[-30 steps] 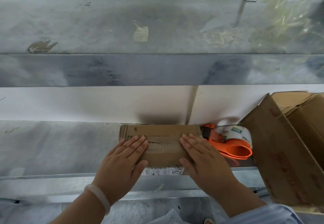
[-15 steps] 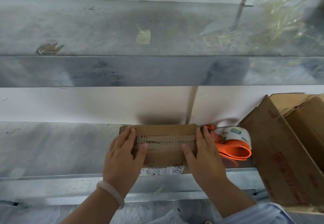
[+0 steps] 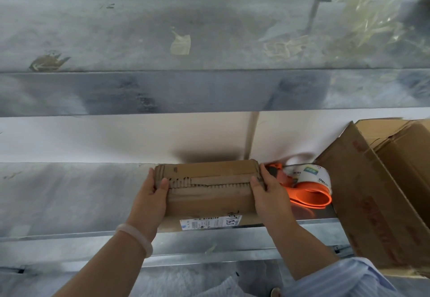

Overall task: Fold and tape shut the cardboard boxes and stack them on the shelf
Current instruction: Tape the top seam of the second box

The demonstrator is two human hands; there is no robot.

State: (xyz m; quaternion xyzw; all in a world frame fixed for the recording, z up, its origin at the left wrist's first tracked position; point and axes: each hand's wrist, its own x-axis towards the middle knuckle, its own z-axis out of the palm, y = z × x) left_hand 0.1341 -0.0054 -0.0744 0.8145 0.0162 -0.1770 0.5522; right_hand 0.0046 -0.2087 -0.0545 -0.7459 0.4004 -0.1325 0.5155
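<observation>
Cardboard is what both my hands are clamped on: the small, flat, brown cardboard box (image 3: 209, 189) lies on the lower grey metal shelf (image 3: 69, 199), near its front edge, with its white printed label (image 3: 209, 222) facing me. My left hand (image 3: 149, 201) grips the left end and my right hand (image 3: 270, 195) grips the right end. Both thumbs press on top beside the ragged, torn seam, and my fingers wrap round the ends.

I hold it by the ends, I think, so the flaps are squeezed flat and the box can be shifted as one piece. Whether tape already covers the seam I cannot tell.

Just beside my right hand the orange plastic tape dispenser with its white roll (image 3: 307, 187) lies on the shelf, close at hand for the sealing. Beyond it the large open brown cardboard carton (image 3: 372, 203) leans tilted at the shelf's right end. Scraps of clear used tape (image 3: 180, 44) cling to the upper metal shelf (image 3: 116, 29) above.
</observation>
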